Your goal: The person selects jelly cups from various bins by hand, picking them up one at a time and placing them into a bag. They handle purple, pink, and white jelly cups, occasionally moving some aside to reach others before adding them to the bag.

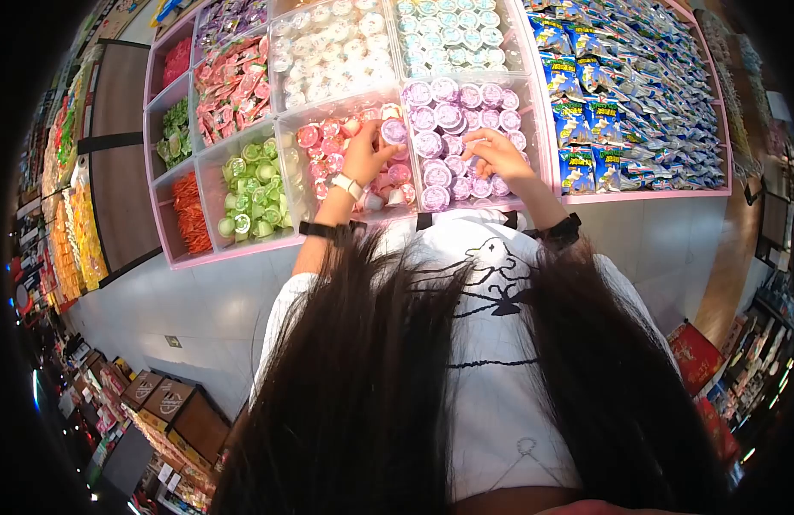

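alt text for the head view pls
A person's left hand holds a purple-lidded cup over a bin of pink cups, while the right hand reaches into the neighbouring bin of purple cups. Long dark hair and a white shirt fill the foreground.

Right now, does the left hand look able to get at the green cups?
Probably yes: the green cups lie in an open bin beside the one under the left hand, nothing covering them. That hand holds a purple cup, though.

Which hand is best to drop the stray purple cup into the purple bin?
Probably left: the left hand already pinches the purple cup beside the purple bin; the right hand only touches cups inside it.
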### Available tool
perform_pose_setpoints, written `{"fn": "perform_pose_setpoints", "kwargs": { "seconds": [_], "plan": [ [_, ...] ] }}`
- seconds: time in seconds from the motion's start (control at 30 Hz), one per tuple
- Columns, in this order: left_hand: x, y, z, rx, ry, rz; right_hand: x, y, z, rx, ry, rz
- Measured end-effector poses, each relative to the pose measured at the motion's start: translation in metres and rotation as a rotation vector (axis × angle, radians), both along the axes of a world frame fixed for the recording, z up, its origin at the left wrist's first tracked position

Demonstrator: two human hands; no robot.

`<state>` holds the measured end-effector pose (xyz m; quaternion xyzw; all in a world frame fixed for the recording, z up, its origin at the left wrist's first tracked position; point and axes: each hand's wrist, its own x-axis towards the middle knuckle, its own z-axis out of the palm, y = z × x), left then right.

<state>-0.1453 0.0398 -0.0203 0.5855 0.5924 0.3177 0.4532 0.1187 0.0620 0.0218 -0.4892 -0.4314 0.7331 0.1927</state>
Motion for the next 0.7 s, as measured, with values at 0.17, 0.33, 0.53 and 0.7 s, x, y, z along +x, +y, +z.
{"fn": "perform_pose_setpoints", "kwargs": {
  "seconds": [0.17, 0.33, 0.53, 0.7],
  "plan": [
    [0.040, -0.021, 0.071, 0.155, -0.133, -0.042, -0.021, 0.005, 0.020, -0.025, 0.172, 0.160],
    [0.068, -0.024, 0.086, 0.090, -0.128, -0.121, -0.010, 0.000, 0.018, -0.085, 0.484, 0.215],
    [0.079, -0.019, 0.079, 0.124, -0.104, -0.258, 0.005, -0.011, 0.003, -0.285, 0.489, 0.010],
    [0.069, -0.014, 0.077, 0.150, -0.108, -0.034, 0.050, 0.028, -0.071, -0.181, 0.620, -0.437]
  ]
}}
